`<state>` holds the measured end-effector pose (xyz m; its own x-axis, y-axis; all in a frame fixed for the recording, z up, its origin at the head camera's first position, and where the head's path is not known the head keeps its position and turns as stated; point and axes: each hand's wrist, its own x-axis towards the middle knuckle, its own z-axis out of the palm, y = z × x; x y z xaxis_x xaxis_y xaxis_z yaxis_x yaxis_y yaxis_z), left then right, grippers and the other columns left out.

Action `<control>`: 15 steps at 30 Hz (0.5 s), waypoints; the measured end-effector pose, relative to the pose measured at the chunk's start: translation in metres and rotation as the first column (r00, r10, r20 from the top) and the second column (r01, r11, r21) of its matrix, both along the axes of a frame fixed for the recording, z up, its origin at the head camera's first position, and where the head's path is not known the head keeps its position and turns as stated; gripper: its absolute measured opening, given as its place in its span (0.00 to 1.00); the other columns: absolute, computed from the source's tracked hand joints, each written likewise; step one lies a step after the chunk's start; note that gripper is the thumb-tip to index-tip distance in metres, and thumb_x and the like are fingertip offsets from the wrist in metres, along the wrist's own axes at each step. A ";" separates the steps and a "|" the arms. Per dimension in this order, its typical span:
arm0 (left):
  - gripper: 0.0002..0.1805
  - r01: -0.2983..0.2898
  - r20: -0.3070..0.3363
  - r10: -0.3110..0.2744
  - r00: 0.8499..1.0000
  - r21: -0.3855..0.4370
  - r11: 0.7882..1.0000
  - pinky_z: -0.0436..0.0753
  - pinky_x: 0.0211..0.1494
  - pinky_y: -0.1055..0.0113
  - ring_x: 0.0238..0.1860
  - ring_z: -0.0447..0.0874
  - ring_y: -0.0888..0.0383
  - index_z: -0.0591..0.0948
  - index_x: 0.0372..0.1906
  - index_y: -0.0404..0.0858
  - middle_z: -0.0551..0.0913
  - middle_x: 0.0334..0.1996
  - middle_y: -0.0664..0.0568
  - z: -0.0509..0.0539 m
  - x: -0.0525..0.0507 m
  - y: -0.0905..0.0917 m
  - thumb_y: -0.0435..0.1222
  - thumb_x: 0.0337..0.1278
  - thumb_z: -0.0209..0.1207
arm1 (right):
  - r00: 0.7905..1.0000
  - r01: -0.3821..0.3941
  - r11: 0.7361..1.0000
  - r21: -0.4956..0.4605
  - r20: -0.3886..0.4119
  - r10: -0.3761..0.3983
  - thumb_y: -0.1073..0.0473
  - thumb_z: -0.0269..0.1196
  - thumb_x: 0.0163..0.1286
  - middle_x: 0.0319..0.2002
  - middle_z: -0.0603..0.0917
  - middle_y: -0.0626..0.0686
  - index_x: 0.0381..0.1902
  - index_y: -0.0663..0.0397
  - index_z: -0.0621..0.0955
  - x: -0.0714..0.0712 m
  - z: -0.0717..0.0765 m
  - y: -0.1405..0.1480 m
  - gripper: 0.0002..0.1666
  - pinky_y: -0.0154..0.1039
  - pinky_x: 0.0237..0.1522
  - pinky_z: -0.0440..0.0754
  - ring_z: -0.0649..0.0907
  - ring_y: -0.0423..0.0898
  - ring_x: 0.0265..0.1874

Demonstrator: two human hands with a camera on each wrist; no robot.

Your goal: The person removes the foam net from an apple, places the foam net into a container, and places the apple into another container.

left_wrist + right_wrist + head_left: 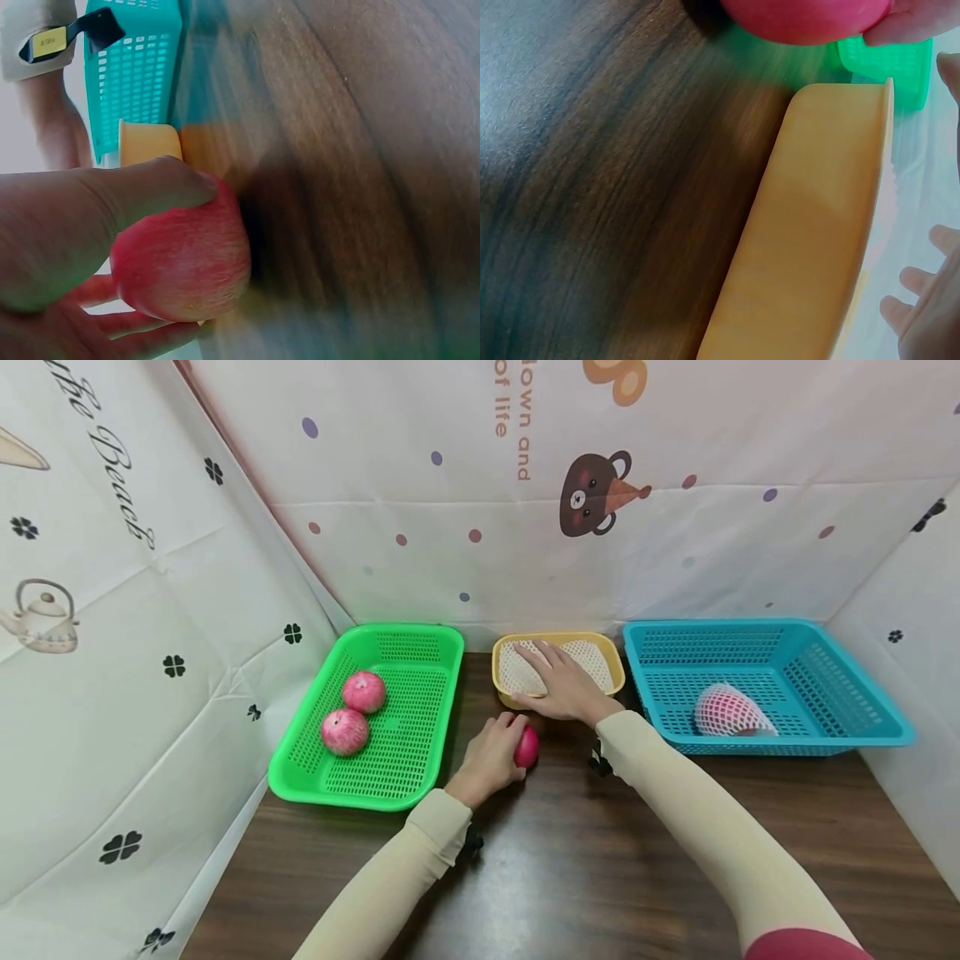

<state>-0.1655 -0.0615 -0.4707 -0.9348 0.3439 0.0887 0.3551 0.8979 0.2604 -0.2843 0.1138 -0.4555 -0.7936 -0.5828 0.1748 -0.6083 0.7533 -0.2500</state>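
In the head view my left hand [491, 757] grips a red apple [527, 747] in front of the yellow basket [507, 701]. The left wrist view shows the thumb and fingers of the left hand [97, 217] curled round the apple [187, 259], close above the wooden surface. My right hand [564, 683] is over the yellow basket, fingers spread, above white foam nets [521, 670] lying in it. From the right wrist, the basket's outer wall [802, 217] fills the middle, with fingers of the right hand [930, 300] beyond its rim. Whether they touch the nets cannot be told.
On the left, a green basket [442, 760] holds two red-pink apples [345, 732]. The blue basket [750, 745] at the right holds one fruit in a pink-white foam net [727, 710]. A patterned cloth [420, 552] hangs behind and along the sides.
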 end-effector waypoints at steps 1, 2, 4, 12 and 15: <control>0.41 0.004 -0.001 -0.004 1.000 0.000 1.000 0.87 0.40 0.54 0.51 0.78 0.48 0.75 0.62 0.45 0.78 0.56 0.47 0.000 0.000 -0.001 0.40 0.38 0.81 | 1.000 0.001 1.000 0.000 -0.005 -0.001 0.26 0.57 0.67 0.81 0.53 0.59 0.83 0.37 0.53 0.000 -0.001 0.001 0.54 0.64 0.75 0.55 0.57 0.63 0.78; 0.41 0.007 -0.002 -0.007 1.000 -0.002 1.000 0.87 0.40 0.54 0.51 0.78 0.48 0.75 0.62 0.45 0.78 0.56 0.46 0.001 0.000 -0.002 0.40 0.38 0.82 | 1.000 -0.001 1.000 0.000 -0.009 0.001 0.26 0.57 0.67 0.81 0.53 0.59 0.83 0.37 0.53 0.000 -0.002 0.001 0.54 0.65 0.75 0.56 0.57 0.64 0.78; 0.41 0.008 0.001 -0.008 1.000 -0.016 1.000 0.87 0.40 0.54 0.51 0.78 0.48 0.75 0.62 0.45 0.78 0.56 0.47 0.003 0.001 -0.003 0.41 0.38 0.82 | 1.000 -0.006 1.000 -0.009 -0.009 0.006 0.26 0.58 0.67 0.81 0.53 0.60 0.83 0.37 0.53 0.001 -0.004 0.002 0.55 0.65 0.74 0.56 0.58 0.65 0.77; 0.42 0.042 0.006 -0.042 0.999 -0.062 0.997 0.87 0.41 0.56 0.50 0.78 0.48 0.75 0.64 0.44 0.78 0.56 0.48 0.021 0.005 -0.006 0.43 0.39 0.82 | 1.000 0.015 0.999 -0.030 0.016 -0.015 0.26 0.60 0.67 0.81 0.52 0.59 0.83 0.34 0.53 0.002 -0.005 0.005 0.55 0.65 0.74 0.58 0.57 0.66 0.77; 0.43 0.055 -0.005 -0.055 0.998 -0.041 0.998 0.87 0.41 0.56 0.50 0.79 0.48 0.75 0.65 0.43 0.78 0.56 0.47 0.033 0.007 -0.007 0.42 0.38 0.82 | 1.000 0.010 0.999 -0.036 0.018 -0.009 0.27 0.60 0.67 0.82 0.52 0.59 0.83 0.34 0.53 0.002 -0.005 0.006 0.54 0.66 0.74 0.58 0.57 0.67 0.77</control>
<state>-0.1587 -0.0688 -0.4378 -0.9138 0.3984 0.0792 0.4058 0.8866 0.2220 -0.2822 0.1194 -0.4607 -0.8020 -0.5690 0.1817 -0.5967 0.7491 -0.2876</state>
